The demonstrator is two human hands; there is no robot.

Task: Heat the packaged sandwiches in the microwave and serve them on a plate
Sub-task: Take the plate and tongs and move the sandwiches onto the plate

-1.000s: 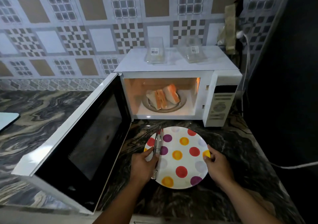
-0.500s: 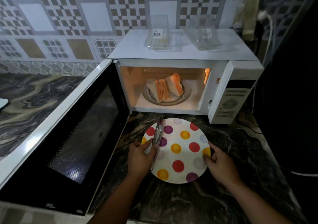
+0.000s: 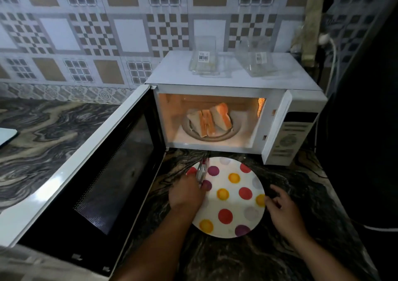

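Note:
The white microwave (image 3: 237, 84) stands with its door (image 3: 97, 173) swung wide to the left and its inside lit. Unwrapped sandwich halves (image 3: 210, 120) lie on the glass turntable (image 3: 212, 137). In front, on the dark counter, sits a white plate with coloured dots (image 3: 233, 203). Metal tongs (image 3: 202, 171) lie across the plate's left rim. My left hand (image 3: 186, 194) rests over the plate's left edge and grips the tongs' handle end. My right hand (image 3: 284, 211) hovers just off the plate's right edge, fingers loosely curled, holding nothing.
Two empty clear plastic sandwich packs (image 3: 203, 59) (image 3: 259, 59) stand on the microwave's top. The open door blocks the counter to the left of the plate. A white cable (image 3: 331, 50) runs down the right wall. A pale board corner (image 3: 6, 135) shows far left.
The view has drawn closer to the microwave. My right hand has let go of the plate's right rim and pulled slightly away. My left hand has closed over the tongs.

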